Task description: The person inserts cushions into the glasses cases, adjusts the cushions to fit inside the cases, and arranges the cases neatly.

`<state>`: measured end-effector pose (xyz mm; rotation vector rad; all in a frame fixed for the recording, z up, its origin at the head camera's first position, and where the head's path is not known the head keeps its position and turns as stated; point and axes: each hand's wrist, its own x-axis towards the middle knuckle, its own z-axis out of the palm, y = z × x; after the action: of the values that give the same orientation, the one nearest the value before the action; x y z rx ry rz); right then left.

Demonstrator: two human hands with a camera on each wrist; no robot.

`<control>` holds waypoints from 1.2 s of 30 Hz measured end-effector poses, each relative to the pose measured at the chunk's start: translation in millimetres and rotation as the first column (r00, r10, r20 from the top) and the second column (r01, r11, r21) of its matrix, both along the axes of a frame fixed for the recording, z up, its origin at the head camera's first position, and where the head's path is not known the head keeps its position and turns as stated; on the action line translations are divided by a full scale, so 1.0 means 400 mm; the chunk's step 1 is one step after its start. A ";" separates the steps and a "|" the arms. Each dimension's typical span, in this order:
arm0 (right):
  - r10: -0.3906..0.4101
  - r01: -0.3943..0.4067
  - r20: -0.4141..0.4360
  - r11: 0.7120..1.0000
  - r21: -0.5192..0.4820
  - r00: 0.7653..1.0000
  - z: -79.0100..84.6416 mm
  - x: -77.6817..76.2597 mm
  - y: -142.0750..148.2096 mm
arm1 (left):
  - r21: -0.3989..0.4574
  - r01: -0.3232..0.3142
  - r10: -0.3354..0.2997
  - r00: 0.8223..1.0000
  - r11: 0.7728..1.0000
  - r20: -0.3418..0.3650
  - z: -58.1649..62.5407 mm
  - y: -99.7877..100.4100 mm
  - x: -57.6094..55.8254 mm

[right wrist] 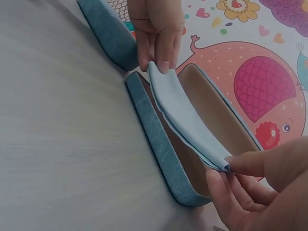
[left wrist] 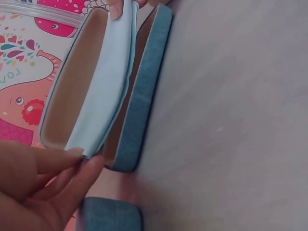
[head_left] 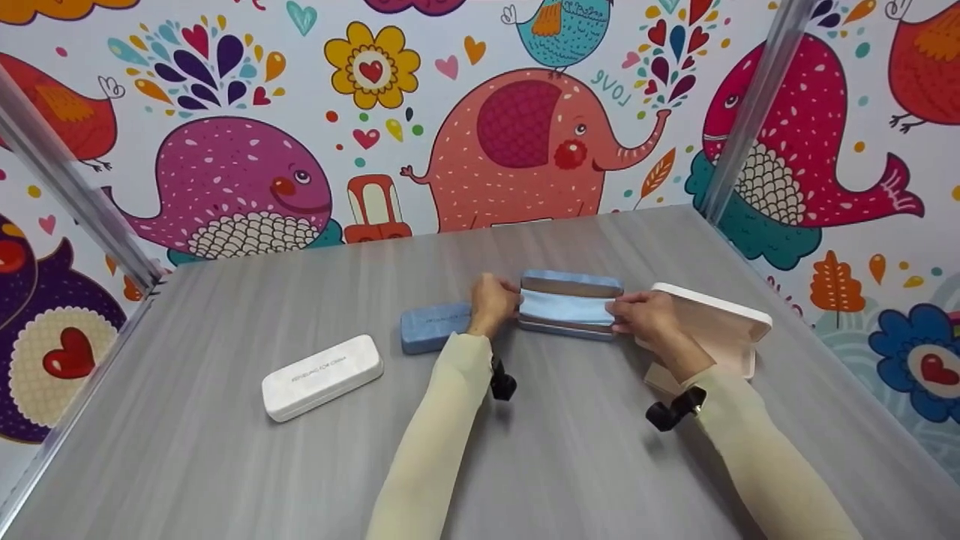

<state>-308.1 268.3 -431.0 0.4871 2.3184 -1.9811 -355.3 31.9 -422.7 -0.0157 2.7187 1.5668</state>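
Observation:
A folded light blue cloth (head_left: 566,307) is stretched lengthwise over an opened blue glasses case (head_left: 571,282) with a tan lining. My left hand (head_left: 493,304) pinches the cloth's left end between thumb and fingers, seen close up in the left wrist view. At the other end my right hand (head_left: 651,319) pinches the cloth the same way, as the right wrist view shows. The cloth (right wrist: 180,113) sags a little between the hands, over the case's open lower half (right wrist: 166,149). Just left of my left hand lies a closed blue glasses case (head_left: 435,328), partly hidden by that hand.
A closed white glasses case (head_left: 322,377) lies at the left on the grey table (head_left: 225,480). Right of my right hand stands an opened white case (head_left: 712,315) with a pale lining, partly behind the hand and wrist. Printed wall panels (head_left: 375,150) border the table's back and sides.

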 end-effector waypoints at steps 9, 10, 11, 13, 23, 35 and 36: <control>-0.009 0.010 -0.010 0.999 0.042 1.000 -0.017 -0.007 -0.007 | -0.091 0.017 -0.024 0.997 0.996 -0.076 -0.010 0.003 0.002; -0.014 0.014 -0.011 0.999 0.046 1.000 -0.018 -0.008 -0.008 | -0.098 0.016 -0.024 0.996 0.995 -0.086 -0.011 0.004 0.003; -0.014 0.015 -0.012 0.998 0.058 1.000 -0.019 -0.009 -0.008 | -0.105 0.015 -0.025 0.995 0.994 -0.094 -0.012 0.005 0.003; -0.018 0.018 -0.008 0.997 0.077 1.000 -0.019 -0.009 -0.009 | -0.121 0.012 -0.025 0.994 0.993 -0.107 -0.014 0.008 0.005; 0.015 0.002 -0.045 0.937 0.349 0.999 0.000 0.018 -0.009 | -0.057 -0.012 0.004 0.990 0.998 -0.142 -0.014 -0.003 0.010; 0.040 -0.050 0.045 0.972 0.229 0.998 0.048 0.024 -0.013 | -0.018 -0.029 0.029 1.000 0.999 -0.006 0.022 0.015 0.009; 0.046 -0.055 0.055 0.983 0.172 0.997 0.049 0.019 -0.016 | -0.012 -0.022 0.023 0.999 1.000 0.024 0.023 0.017 0.006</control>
<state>-300.4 261.9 -411.5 0.4778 2.4585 -1.7324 -352.8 38.9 -413.4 -0.0651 2.7189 1.5461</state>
